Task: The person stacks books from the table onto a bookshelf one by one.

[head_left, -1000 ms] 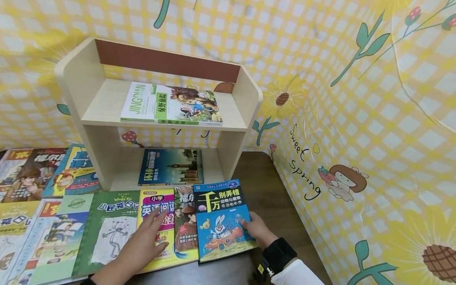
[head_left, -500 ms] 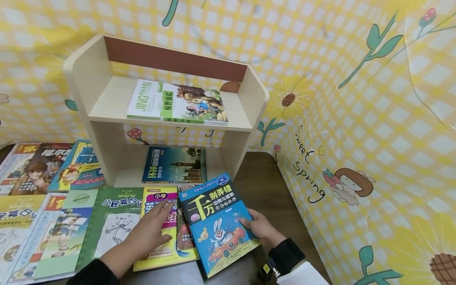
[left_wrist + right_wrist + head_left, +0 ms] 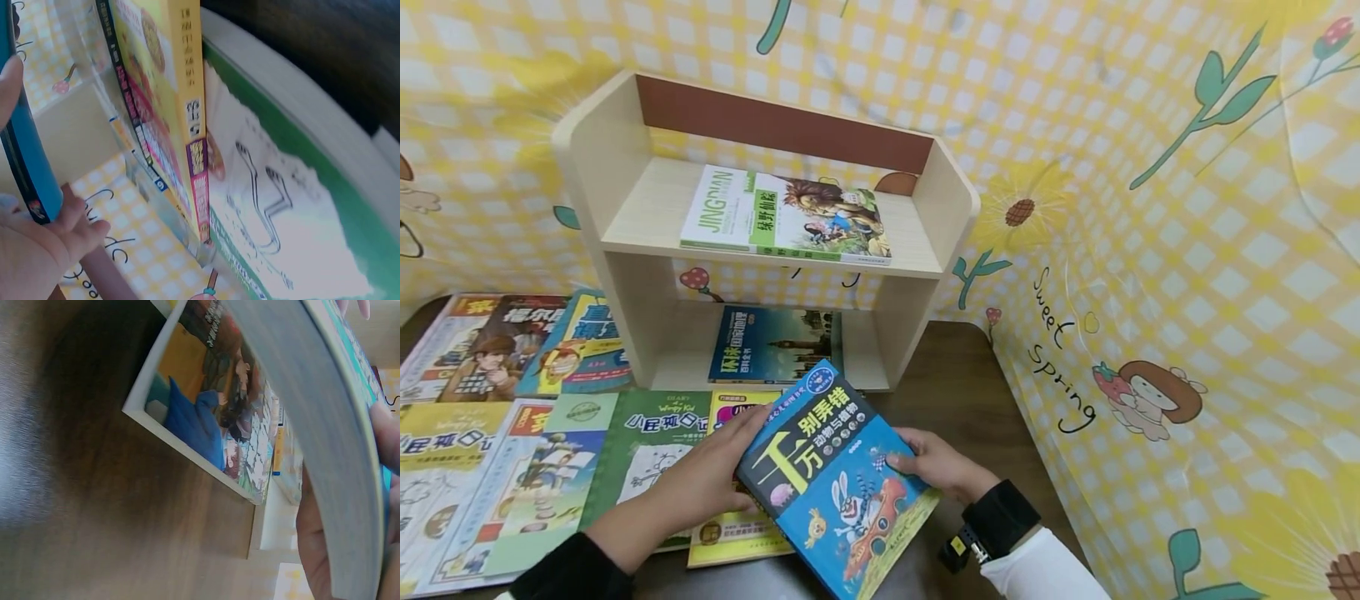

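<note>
A thick blue-and-black children's book [image 3: 842,492] with a rabbit in a car on its cover is tilted over the table. My right hand [image 3: 943,462] grips its right edge, thumb on the cover; the right wrist view shows fingers [image 3: 312,531] under the page block. At the spine side my left hand [image 3: 715,467] holds it, and the left wrist view has the thumb [image 3: 9,87] against the blue spine. Below lie a yellow English reader [image 3: 737,537] and a book with a blue-clad figure [image 3: 200,419], mostly hidden from the head view.
A two-tier wooden shelf [image 3: 917,242] stands behind, with a green-and-white book [image 3: 820,217] above and a dark blue geography book [image 3: 775,342] below. To the left lie a green diary book [image 3: 647,450] and several others. A patterned cloth [image 3: 1075,292] closes off the right.
The blue book has been lifted, turned counterclockwise and brought left and nearer. My left hand has moved from over the yellow book to the blue book's spine.
</note>
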Demonstrator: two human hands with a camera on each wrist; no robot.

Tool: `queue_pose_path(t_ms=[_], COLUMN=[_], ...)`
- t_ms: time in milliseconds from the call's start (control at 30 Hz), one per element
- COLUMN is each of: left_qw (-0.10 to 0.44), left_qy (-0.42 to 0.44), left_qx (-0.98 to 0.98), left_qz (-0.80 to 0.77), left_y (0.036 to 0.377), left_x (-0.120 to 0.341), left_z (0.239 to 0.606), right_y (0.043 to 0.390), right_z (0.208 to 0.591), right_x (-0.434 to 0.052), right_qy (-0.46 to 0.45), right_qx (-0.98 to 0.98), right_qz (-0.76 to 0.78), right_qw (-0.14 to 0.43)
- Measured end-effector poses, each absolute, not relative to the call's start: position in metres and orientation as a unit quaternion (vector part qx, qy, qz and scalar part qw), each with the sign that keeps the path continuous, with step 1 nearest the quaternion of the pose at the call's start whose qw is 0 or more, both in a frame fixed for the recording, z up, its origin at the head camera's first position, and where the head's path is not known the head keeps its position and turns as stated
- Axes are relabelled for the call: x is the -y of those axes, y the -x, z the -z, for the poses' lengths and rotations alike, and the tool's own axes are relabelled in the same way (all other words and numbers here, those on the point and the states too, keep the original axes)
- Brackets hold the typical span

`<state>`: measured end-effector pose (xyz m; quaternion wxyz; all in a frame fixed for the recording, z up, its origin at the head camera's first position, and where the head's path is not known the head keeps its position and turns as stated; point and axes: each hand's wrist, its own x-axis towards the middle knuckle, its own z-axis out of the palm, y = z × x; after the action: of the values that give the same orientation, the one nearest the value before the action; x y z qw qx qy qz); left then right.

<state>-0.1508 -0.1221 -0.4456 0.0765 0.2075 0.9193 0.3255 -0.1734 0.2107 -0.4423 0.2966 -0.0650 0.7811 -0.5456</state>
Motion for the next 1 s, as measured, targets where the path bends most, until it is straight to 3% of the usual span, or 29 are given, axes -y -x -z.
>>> queue_pose_path(t_ms=[433,800,1000], left_qw=[0.156,0.145,0.139], left_qy=[-0.202,-0.169,-0.165], left_qx=[-0.886,-0.864,-0.853], left_qz=[-0.388,-0.452,-0.476], left_y=[0.147,0.137,0.134], left_x=[0.137,0.138,0.14], left_z=[0.442,0.44,0.442], right_y=[0.191,0.201,0.204], right_z=[0.429,0.418,0.418], right_x=[-0.209,-0.209,-0.205], right_qy=[0.145,0.142,0.136], right_qx=[-0.756,-0.758,-0.776], right_qz=[0.532,0.507,0.491], right_qw=[0.353,0.386,0.371])
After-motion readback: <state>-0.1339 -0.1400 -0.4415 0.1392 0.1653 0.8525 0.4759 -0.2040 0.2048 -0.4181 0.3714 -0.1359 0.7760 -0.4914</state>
